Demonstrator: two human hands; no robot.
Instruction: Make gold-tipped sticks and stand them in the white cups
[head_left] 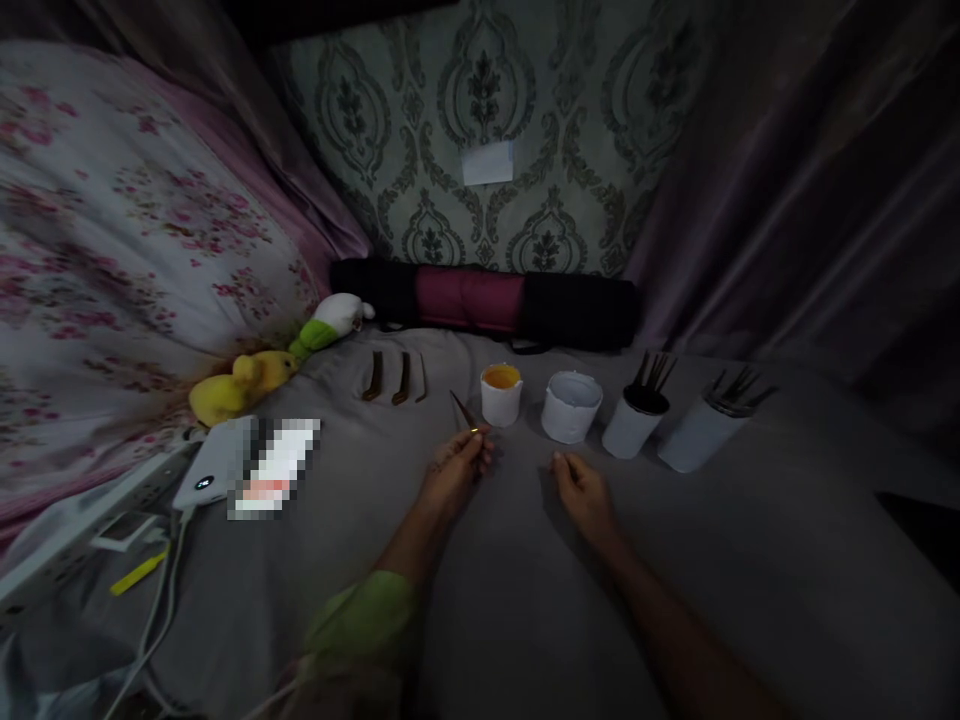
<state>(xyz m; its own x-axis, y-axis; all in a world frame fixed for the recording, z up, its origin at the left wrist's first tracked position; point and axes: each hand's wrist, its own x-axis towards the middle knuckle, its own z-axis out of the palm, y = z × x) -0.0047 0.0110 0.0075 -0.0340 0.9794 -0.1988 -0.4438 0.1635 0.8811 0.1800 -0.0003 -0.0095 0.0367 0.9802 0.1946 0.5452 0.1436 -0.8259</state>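
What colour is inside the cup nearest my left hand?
Yellow-orange; the cup shows in the head view.

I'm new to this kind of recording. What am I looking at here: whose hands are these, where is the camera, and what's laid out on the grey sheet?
There is no machine here. One camera, worn on a person's head, looks down at that person's own two bare hands. The left hand has a thin pointed tool in its grip. The right hand rests curled on the grey sheet; it is too dark to tell whether it holds anything. Beyond the hands stand a cup with yellow filling, a wider white cup and two cups of dark sticks. Further left lie three dark curved tools, a yellow plush duck and a power bank.
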